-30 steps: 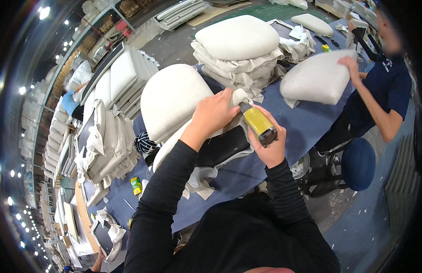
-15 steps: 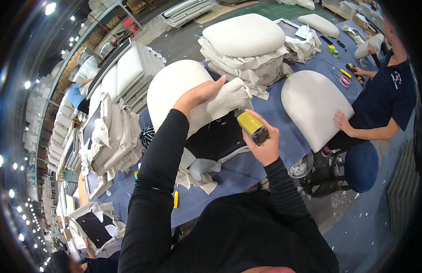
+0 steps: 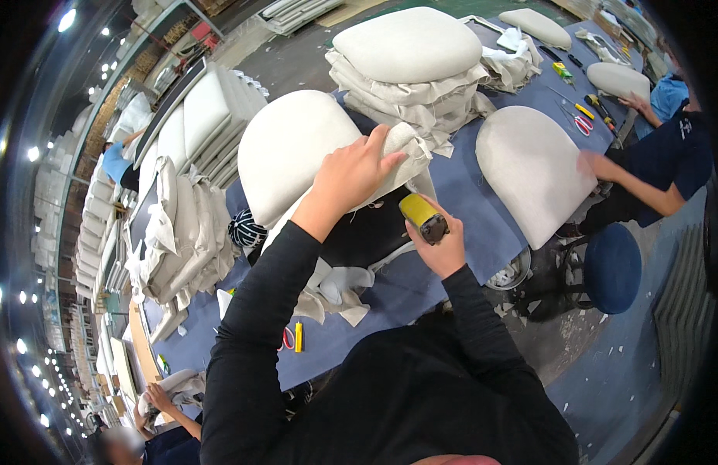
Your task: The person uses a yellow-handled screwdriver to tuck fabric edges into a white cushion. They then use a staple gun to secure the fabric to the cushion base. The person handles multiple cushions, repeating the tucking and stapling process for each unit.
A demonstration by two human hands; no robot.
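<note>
In front of me lies a cream upholstered panel (image 3: pixel 293 147) with its fabric flap folded over and a dark backing (image 3: pixel 363 232) exposed. My left hand (image 3: pixel 350 172) is closed over the loose beige fabric (image 3: pixel 412 161) at the panel's upper right. My right hand (image 3: pixel 444 249) is wrapped around a yellow and black staple gun (image 3: pixel 421 215), just right of the dark backing; its nose end is hard to see. White scraps of padding (image 3: pixel 347 280) hang from the near edge of the piece.
A stack of cream cushions (image 3: pixel 409 54) stands behind, and fabric-covered pieces (image 3: pixel 181 240) pile up at left. A co-worker's hand (image 3: pixel 599 167) is by a rounded panel (image 3: pixel 533 170) at right. A yellow cutter (image 3: pixel 298 337) lies near the blue table's (image 3: pixel 340 341) front edge. A stool (image 3: pixel 613 267) stands right.
My left hand has turned palm-down over the fabric, drawing the flap inward. The staple gun has shifted slightly down and left in view. The co-worker's hand at right has moved along the rounded panel.
</note>
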